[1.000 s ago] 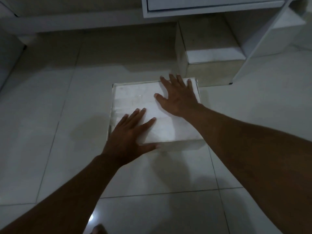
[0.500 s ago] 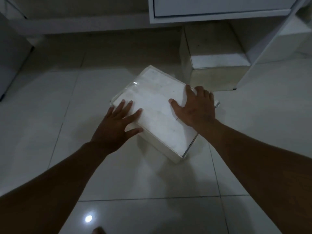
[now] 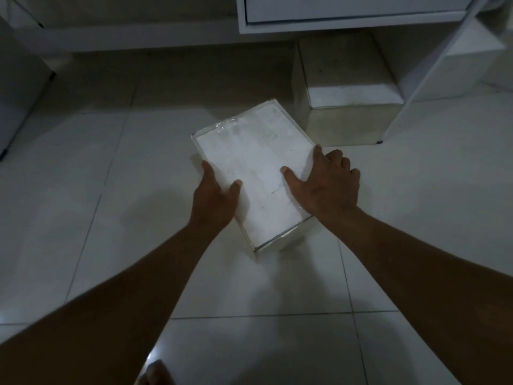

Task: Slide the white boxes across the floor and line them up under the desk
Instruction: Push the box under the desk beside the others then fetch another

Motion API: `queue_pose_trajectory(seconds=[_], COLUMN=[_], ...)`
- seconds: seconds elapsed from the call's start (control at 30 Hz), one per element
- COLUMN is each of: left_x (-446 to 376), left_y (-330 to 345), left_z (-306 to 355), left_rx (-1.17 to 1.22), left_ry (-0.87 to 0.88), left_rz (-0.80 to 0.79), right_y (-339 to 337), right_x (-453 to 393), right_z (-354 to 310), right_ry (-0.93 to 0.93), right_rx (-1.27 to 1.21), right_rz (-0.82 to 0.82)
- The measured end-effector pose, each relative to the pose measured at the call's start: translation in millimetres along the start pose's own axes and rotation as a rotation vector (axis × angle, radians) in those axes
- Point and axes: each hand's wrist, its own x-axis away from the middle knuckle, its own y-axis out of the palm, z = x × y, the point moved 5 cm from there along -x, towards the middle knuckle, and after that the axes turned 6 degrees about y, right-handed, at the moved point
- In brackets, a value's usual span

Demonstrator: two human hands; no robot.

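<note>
Gripping state: both hands clamped one white box (image 3: 254,173) from opposite long sides.
Left hand (image 3: 215,200): thumb lay on the lid; the fingers were curled down over the left edge, so their spread could not be told.
Right hand (image 3: 327,187): thumb rested on the lid; the fingers (image 3: 337,159) were bent together over the right edge.
Box position: it sat on the tiled floor (image 3: 83,218) between the two sets of fingers, turned at an angle to the tile lines, its far corner pointing beyond the fingertips.
Second box (image 3: 347,87): it stood past the right fingers, partly beneath the bench (image 3: 352,15), close to the held box's far corner; contact could not be told.
Third box (image 3: 472,65): it lay farther right of the right fingers, behind the bench's upright panel (image 3: 433,65).
</note>
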Motion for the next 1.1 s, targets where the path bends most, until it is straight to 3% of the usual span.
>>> queue_pose_trajectory(seconds=[0.1, 0.2, 0.3, 0.37, 0.43, 0.67, 1.1], left_x=[-17, -16, 6, 27, 42, 42, 6], left_y=[-2, -3, 1, 11, 20, 24, 48], left_z=[12, 31, 46, 48, 41, 42, 40], left_rx=[-0.096, -0.229, -0.449, -0.647, -0.815, -0.890, -0.855], left_ry=[0.007, 0.097, 0.358, 0.563, 0.638, 0.541, 0.311], left_rz=[-0.034, -0.028, -0.147, -0.349, -0.492, -0.516, -0.231], right_y=[-4, -14, -15, -9, -3, 6, 12], right_x=[7, 18, 35, 42, 44, 37, 6], right_z=[11, 21, 33, 42, 48, 41, 4], right_ry=[-0.036, -0.292, -0.671, -0.763, -0.751, -0.685, -0.570], right_rx=[-0.020, -0.102, -0.221, -0.204, -0.156, -0.134, -0.159], right_rz=[0.014, 0.117, 0.066, -0.019, -0.065, -0.111, -0.141])
